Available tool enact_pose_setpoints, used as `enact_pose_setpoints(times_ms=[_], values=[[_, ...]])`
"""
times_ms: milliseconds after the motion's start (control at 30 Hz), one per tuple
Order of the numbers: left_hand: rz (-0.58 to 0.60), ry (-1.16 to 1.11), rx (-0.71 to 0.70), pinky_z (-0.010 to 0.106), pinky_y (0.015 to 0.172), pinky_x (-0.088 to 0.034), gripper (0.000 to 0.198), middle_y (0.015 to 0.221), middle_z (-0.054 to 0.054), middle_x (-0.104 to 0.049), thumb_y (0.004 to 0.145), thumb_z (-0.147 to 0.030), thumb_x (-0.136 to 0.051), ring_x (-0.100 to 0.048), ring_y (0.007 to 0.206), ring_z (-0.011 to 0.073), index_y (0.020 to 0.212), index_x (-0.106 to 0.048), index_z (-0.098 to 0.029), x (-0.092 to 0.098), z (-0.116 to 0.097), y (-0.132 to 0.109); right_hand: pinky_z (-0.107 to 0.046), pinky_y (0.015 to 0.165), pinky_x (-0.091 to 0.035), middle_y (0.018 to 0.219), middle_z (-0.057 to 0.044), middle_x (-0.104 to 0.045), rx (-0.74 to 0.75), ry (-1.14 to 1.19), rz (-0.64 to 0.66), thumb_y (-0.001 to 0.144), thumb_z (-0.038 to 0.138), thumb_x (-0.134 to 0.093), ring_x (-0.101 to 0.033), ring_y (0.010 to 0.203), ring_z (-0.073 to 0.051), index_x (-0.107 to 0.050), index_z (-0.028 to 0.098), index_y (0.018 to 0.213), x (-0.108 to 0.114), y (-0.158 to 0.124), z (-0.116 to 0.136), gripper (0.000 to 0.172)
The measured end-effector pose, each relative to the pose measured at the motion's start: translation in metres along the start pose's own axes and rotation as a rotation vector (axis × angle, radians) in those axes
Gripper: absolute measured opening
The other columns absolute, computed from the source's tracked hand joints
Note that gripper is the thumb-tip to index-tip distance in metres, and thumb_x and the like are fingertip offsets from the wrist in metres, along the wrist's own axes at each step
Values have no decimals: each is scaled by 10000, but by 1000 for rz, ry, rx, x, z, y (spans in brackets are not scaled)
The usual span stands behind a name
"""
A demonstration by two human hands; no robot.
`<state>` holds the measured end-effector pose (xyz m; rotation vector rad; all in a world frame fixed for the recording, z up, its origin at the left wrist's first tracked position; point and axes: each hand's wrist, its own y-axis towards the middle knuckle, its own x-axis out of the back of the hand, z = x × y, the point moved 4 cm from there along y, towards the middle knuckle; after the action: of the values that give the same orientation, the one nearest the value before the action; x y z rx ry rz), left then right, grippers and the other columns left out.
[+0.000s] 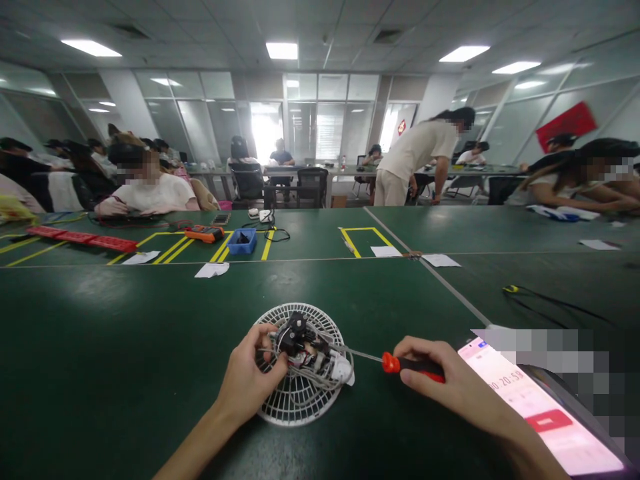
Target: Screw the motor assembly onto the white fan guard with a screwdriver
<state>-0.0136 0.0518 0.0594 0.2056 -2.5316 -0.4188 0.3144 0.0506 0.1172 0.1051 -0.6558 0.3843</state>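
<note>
Near on the counter, the left hand grips the motor assembly on the white fan grille, steadying it. The right hand, closed round a red-handled screwdriver, aims its tip in from the right.

Two hands working: left hand gripping one motor assembly, right hand gripping one red-handled screwdriver. One white fan grille lying under left grip. One phone glowing just right of right grip. Well beyond both grips: one blue bin, one orange meter and five paper slips lying.
</note>
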Motion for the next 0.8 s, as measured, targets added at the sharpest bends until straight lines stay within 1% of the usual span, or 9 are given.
enact_pose_setpoints(times_ms=[67, 167, 300, 433, 567, 700, 800], values=[[-46, 8, -25, 294, 677, -499, 272, 712, -59, -552, 808, -345, -655, -600, 650, 157, 1033, -580, -212, 4, 1, -1, -360, 788, -498, 890, -28, -738, -13, -40, 16, 883, 382, -656, -685, 853, -254, -722, 237, 913, 1, -1, 1, 162], [-128, 23, -56, 307, 709, -518, 254, 773, -31, -609, 784, -328, -669, -629, 704, 173, 990, -575, -215, 7, 4, -3, -367, 808, -495, 929, -32, -744, -30, -64, 14, 890, 403, -655, -682, 891, -265, -729, 245, 934, 2, -2, -2, 179], [-208, 25, -84, 329, 738, -540, 282, 833, -2, -641, 786, -328, -677, -656, 765, 197, 1030, -598, -211, 6, 7, -7, -376, 826, -493, 970, -35, -753, -48, -56, 41, 921, 442, -642, -689, 933, -276, -738, 249, 968, 0, -1, -7, 221], [-213, 29, -111, 361, 802, -555, 314, 901, 23, -668, 832, -324, -668, -686, 832, 213, 1116, -611, -205, 0, 12, -11, -377, 815, -486, 955, -33, -756, -65, -85, 49, 926, 430, -637, -692, 919, -273, -737, 243, 967, -3, 2, -8, 217], [-214, 31, -126, 366, 819, -561, 346, 945, 32, -674, 850, -317, -672, -693, 860, 216, 1172, -608, -207, -3, 16, -14, -377, 808, -490, 953, -35, -760, -64, -107, 54, 929, 437, -634, -694, 910, -272, -741, 241, 974, -4, 5, -9, 227], [-223, 50, -139, 375, 835, -564, 357, 946, 32, -671, 869, -325, -662, -686, 855, 214, 1203, -614, -208, -2, 14, -15, -390, 831, -503, 989, -44, -768, -55, -86, 32, 928, 452, -644, -702, 929, -279, -754, 244, 972, -3, 5, -11, 239], [-222, 57, -143, 378, 840, -567, 361, 948, 40, -674, 881, -331, -657, -683, 866, 215, 1215, -615, -204, -2, 12, -15, -396, 827, -514, 980, -47, -776, -47, -72, 23, 929, 452, -647, -706, 926, -284, -758, 245, 968, -4, 5, -11, 238]])
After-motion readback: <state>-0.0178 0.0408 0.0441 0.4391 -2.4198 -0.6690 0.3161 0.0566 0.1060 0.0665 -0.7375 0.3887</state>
